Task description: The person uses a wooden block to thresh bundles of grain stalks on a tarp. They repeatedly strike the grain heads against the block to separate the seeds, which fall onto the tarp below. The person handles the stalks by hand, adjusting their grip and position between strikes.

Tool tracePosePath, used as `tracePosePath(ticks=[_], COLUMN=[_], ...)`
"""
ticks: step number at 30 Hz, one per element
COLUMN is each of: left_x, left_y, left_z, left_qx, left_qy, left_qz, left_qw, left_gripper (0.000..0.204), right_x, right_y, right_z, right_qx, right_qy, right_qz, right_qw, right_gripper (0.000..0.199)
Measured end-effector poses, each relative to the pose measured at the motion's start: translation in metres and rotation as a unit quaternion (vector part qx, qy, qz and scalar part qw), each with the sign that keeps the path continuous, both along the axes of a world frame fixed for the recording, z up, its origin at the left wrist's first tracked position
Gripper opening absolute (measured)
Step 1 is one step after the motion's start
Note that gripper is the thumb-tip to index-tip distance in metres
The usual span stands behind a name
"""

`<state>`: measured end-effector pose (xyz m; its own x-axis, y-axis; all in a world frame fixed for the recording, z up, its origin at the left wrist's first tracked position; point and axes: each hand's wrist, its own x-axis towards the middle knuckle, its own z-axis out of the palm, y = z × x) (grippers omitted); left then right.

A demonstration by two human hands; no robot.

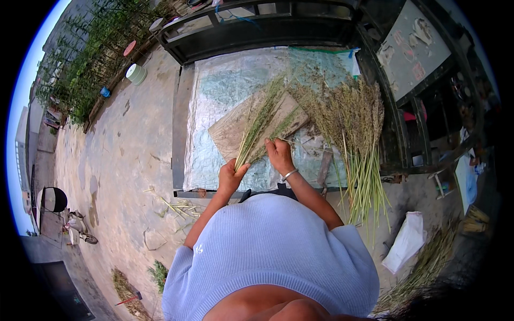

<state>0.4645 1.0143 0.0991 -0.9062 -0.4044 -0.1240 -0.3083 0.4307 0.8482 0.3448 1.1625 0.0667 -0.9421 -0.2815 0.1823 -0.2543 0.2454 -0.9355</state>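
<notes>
My left hand (231,175) is closed around the lower ends of a thin bundle of green stalks (262,115), whose tops fan out away from me. Close beside it, my right hand (279,155), with a bangle on the wrist, is pinched on a few thin green stalks (285,124) that also point away. Beneath the bundle lies a worn wooden board (227,127), set at a slant on a pale plastic sheet (206,101). A large heap of cut stalks with brownish seed heads (356,115) rests on the right, stems hanging over the near edge.
A dark metal frame (262,29) borders the sheet at the back and right. Loose stem pieces (179,207) litter the concrete at left. A white sack (406,242) lies at lower right, near more stalks (428,262). A pale bucket (136,74) stands by the plants.
</notes>
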Motion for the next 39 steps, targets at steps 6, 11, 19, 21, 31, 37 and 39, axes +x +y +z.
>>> tracePosePath(ticks=[6,11,19,21,31,37,39], left_x=[0.009,0.036,-0.014,-0.018,-0.03,-0.026,-0.026], left_y=[-0.011,-0.07,-0.028,-0.022,-0.002,-0.004,-0.004], left_z=[-0.015,-0.012,0.03,0.024,0.009,0.004,0.007], left_qx=[0.085,0.181,0.324,0.311,0.232,0.275,0.329], left_qy=[-0.025,-0.093,-0.09,-0.081,-0.076,-0.123,-0.137], left_qz=[0.028,0.111,0.051,0.036,-0.007,-0.014,-0.016], left_qw=[0.996,0.973,0.941,0.946,0.97,0.953,0.934], left_gripper=[0.024,0.025,0.022,0.021,0.016,0.018,0.018], right_x=[-0.033,-0.141,-0.132,-0.102,-0.012,-0.001,-0.003], right_y=[0.009,0.149,0.09,0.065,-0.014,-0.014,-0.015], right_z=[-0.052,-0.088,-0.041,-0.033,-0.012,-0.029,-0.031], right_qx=[-0.312,-0.215,0.28,0.175,0.005,-0.047,-0.052], right_qy=[-0.3,-0.251,0.032,-0.039,0.002,-0.075,-0.067], right_qz=[-0.157,-0.248,-0.151,-0.005,0.028,-0.007,-0.019], right_qw=[0.888,0.911,0.947,0.984,1.0,0.996,0.996], right_gripper=[0.043,0.035,0.046,0.044,0.041,0.041,0.041])
